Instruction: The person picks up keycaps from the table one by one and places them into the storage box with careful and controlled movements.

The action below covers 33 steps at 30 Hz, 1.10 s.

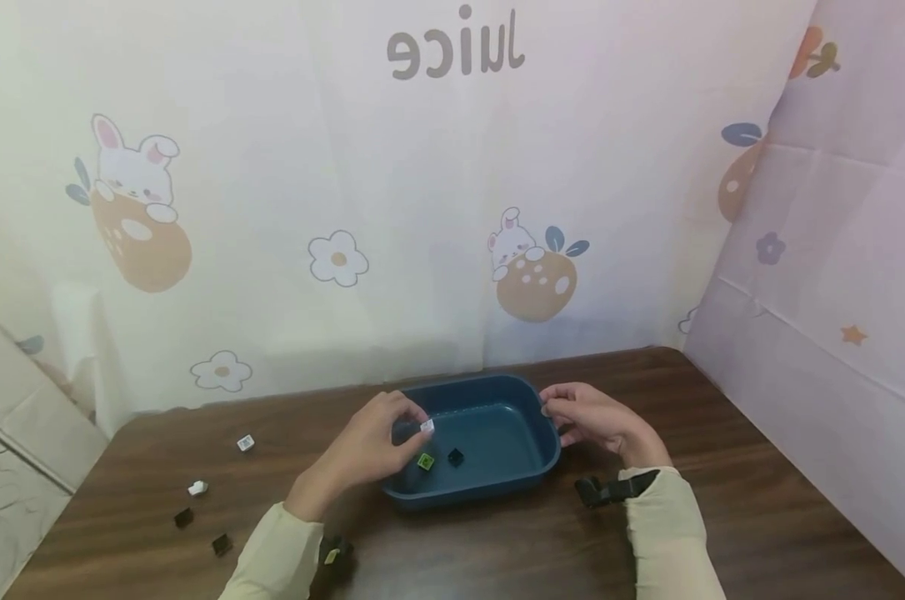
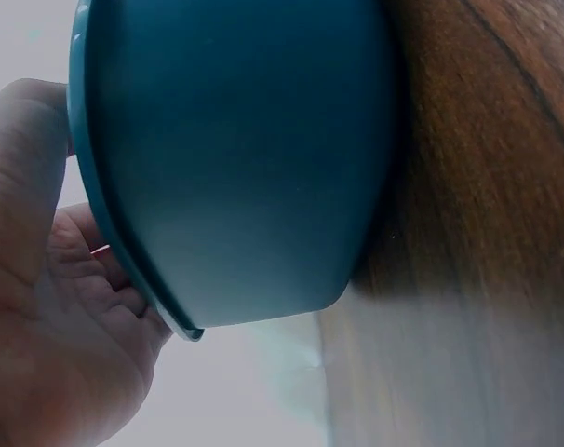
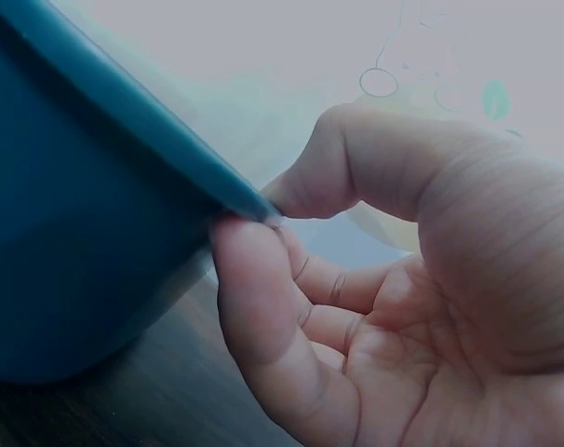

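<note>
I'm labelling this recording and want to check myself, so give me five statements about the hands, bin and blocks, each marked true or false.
1. The left hand pinches a white block. True.
2. The right hand touches nothing. False: the right hand pinches the rim of the bin.
3. A green block and a black block lie in the bin. True.
4. The bin is red. False: it is blue.
5. The loose blocks on the table lie left of the bin. True.
</note>
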{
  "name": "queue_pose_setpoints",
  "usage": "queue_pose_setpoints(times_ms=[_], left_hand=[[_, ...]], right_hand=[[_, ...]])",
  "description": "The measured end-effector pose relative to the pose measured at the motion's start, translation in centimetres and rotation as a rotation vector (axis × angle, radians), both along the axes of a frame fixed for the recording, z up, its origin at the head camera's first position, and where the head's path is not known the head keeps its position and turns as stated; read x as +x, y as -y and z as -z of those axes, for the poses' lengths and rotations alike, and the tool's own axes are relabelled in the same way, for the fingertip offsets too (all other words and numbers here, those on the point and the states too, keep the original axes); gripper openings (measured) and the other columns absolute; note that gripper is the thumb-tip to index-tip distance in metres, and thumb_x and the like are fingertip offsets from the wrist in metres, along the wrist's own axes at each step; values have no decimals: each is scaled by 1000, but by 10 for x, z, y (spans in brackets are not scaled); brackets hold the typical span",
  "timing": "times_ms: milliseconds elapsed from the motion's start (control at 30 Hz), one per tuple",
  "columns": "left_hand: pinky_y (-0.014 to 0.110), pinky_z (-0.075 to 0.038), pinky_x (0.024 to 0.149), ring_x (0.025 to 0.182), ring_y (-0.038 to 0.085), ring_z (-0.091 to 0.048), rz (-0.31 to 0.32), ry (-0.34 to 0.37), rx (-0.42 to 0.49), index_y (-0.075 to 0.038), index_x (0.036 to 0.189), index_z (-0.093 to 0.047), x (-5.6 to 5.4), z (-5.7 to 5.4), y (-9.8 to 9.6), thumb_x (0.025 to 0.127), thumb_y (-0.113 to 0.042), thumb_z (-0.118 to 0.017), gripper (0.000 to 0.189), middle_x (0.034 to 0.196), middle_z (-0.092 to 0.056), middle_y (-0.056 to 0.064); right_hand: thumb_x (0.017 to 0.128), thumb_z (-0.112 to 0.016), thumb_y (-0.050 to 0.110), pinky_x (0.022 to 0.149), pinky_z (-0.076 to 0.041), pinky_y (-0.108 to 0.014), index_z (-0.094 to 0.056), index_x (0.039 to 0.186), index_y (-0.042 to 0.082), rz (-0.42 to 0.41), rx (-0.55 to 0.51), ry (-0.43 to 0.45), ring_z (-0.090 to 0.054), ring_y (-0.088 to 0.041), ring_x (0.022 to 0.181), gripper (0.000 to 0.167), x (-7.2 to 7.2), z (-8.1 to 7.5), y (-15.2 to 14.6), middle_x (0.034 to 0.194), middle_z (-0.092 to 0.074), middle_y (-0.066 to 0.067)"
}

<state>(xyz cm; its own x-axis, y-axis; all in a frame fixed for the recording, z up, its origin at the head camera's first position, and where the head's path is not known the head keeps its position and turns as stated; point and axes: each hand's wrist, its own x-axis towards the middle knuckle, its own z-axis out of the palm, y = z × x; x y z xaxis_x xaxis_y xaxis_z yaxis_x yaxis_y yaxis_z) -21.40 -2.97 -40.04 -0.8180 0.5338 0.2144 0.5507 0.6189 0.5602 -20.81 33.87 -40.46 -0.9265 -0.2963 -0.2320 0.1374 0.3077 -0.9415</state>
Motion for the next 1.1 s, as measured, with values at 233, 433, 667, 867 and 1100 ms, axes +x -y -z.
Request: queue_pose_setpoints(times_ms=[233,433,667,867,1100], left_hand=[[43,-58,96,110,21,-64,-8,2,-7,-19,113,-74,1,3,2,98,-30,-75,19,114,-71,0],[43,-58,96,110,22,-64,-12,-5,-4,-20,113,-74,-1,-2,5,98,-30,-76,19,114,-71,0],[43,-59,97,111,23,-64,-33,16,2,-21,114,-74,-1,-8,11,97,-31,-76,20,116,-71,2],[41,-59,97,111,23,-64,-30,16,3,-22,114,-75,-3,-7,12,97,-32,-77,20,115,-70,0],[42,-59,97,111,23,-64,-24,24,3,-22,114,-75,-4,-4,11,97,-32,-77,20,115,-70,0]], right_hand=[[105,-54,16,70,-63,-28,-50,134,-11,-3,10,-2,-66,-13,84,39,1,1,0,98,-64,-3],[105,-55,16,68,-61,-27,-51,133,-9,12,9,-3,-64,-12,82,38,1,-3,3,97,-61,-2],[105,-55,15,66,-61,-25,-50,132,-11,-7,-1,1,-65,-11,81,38,-3,-6,6,95,-63,-2],[105,-54,15,67,-61,-25,-50,133,-11,-6,1,1,-65,-11,82,39,-2,-5,5,97,-63,-2],[106,-54,15,67,-61,-25,-48,134,-12,-11,4,-3,-66,-11,82,39,-1,-3,4,98,-63,-3]])
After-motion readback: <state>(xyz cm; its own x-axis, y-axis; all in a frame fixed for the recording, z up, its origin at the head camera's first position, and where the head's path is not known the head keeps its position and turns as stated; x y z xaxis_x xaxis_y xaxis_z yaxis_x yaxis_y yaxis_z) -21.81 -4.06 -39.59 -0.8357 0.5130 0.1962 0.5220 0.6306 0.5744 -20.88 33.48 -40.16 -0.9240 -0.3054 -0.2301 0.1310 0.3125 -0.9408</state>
